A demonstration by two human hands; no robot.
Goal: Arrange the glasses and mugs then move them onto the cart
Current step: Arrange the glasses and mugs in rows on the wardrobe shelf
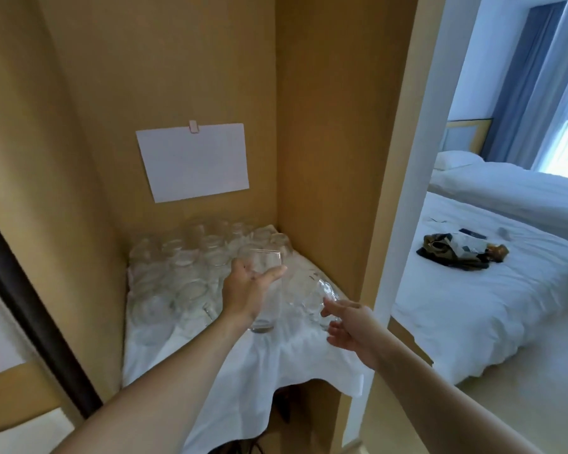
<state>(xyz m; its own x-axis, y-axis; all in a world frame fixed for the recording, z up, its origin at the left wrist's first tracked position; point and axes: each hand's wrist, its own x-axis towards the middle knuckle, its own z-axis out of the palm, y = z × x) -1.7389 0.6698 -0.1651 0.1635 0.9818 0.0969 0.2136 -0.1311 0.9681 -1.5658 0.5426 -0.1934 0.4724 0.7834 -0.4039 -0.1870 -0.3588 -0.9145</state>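
A tall clear glass [265, 290] stands upright near the front of a white cloth [243, 365] in a wooden alcove, with the left hand [248, 286] wrapped around it, thumb and fingers curled on its sides. Just right of it, the right hand [348, 326] touches a dimpled glass [312, 299] with loosely spread fingertips (whether it grips, I cannot tell). Upturned glasses [191, 267] crowd the cloth behind. The blank paper [193, 160] clipped above shows no readable writing.

Bare white cloth [243, 365] up front; massed upturned glasses [191, 257] behind, alcove walls [321, 158] close.
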